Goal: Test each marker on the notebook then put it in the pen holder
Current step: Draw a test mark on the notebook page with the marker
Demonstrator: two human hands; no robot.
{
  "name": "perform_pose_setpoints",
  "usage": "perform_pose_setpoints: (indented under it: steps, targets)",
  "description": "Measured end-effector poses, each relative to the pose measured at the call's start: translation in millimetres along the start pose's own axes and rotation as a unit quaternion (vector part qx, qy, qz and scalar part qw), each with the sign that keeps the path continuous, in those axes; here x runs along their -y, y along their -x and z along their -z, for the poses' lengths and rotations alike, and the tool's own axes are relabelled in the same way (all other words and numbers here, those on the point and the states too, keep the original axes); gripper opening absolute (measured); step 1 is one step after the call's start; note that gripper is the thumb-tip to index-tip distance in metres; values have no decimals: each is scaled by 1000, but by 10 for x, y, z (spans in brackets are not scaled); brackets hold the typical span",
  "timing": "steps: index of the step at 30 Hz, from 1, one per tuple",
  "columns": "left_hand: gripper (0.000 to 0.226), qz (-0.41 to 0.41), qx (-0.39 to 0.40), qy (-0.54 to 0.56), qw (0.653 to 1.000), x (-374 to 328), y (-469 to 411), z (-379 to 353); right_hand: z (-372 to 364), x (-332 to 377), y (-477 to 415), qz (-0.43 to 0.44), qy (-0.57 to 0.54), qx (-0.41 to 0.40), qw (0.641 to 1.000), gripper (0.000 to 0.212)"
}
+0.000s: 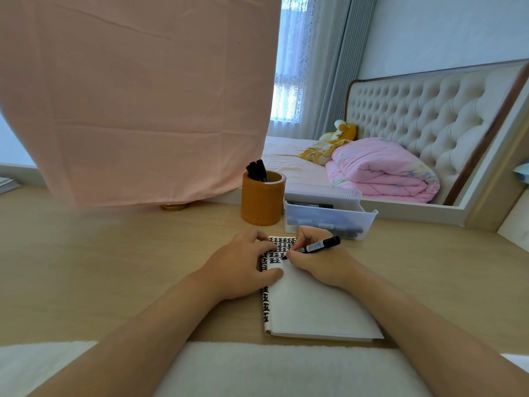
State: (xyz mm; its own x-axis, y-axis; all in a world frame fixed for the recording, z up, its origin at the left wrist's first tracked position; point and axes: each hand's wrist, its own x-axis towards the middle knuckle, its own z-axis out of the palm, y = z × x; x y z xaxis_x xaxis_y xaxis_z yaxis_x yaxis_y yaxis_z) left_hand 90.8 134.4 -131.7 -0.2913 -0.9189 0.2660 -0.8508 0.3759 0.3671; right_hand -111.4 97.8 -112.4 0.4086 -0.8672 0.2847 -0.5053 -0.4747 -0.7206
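**Right hand (320, 262) on the marker (317, 246), tip down on the page**

Right hand grips the marker in a writing hold, fingers curled round the barrel, and the tip is on the paper beside a row of black marks. Left hand (243, 265) lies on the page, thumb and fingers pressing it down, holding nothing.

Now the wide view. A big pink cloth (143, 96) hangs across the upper left and reaches down to the desk (114, 253), a pale wooden top that runs the full width. Off to the right stands a bed (415, 110) with a tufted headboard, a folded pink quilt (380, 170) on it and a yellow plush (340, 131) just behind that.

Back to the action: the notebook (315, 305) lies open in the middle of the desk, under both hands. Black marks fill its top and run down its left edge; the rest of the page is white. Just beyond it sits a clear tray (369, 222) with spares (323, 224) lying inside and one more across the top. Left of the tray, close beside it, stands the holder (262, 202), a brown cup, upright. Markers (257, 170) lean inside it against the left rim, black ends poking out above.
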Motion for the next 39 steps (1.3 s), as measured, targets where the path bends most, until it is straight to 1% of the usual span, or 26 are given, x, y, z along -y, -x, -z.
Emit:
perform_pose_setpoints:
  steps: [3, 7, 10, 15, 20, 23, 28, 31, 34, 36, 39]
  targets:
    - [63, 0, 5, 0, 1000, -8, -5, 4, 10, 6, 0, 2, 0, 22, 1000, 23]
    - [63, 0, 4, 2, 1000, -7, -3, 5, 15, -15, -8, -4, -7, -1, 1000, 20]
    - [63, -1, 3, 2, 1000, -5, -3, 2, -2, -6, -7, -4, 1, 9, 1000, 23]
    - [63, -2, 1, 1, 1000, -2, -1, 2, 6, 15, 8, 8, -9, -2, 1000, 22]
    - [63, -4, -4, 0, 1000, 0, -4, -5, 22, 14, 15, 11, -13, 33, 999, 20]
    - [63, -4, -4, -1, 1000, 7, -5, -8, 27, 43, 22, 14, -17, 31, 999, 26]
    - [63, -4, -1, -2, 1000, 18, -1, -9, 22, 43, 2, 3, -6, 37, 999, 21]
    - [63, -5, -1, -2, 1000, 14, 0, -7, 19, 37, -1, 0, -2, 38, 999, 22]
    - [63, -6, -3, -1, 1000, 15, -1, -5, 19, 11, -1, -27, -28, 16, 999, 20]
    - [63, -7, -2, 0, 1000, 15, -1, 0, 32, -17, -2, -49, -77, 3, 996, 20]
    - [62, -9, -6, 2, 1000, 17, -5, -1, 51, -23, -3, -61, -135, 5, 989, 21]
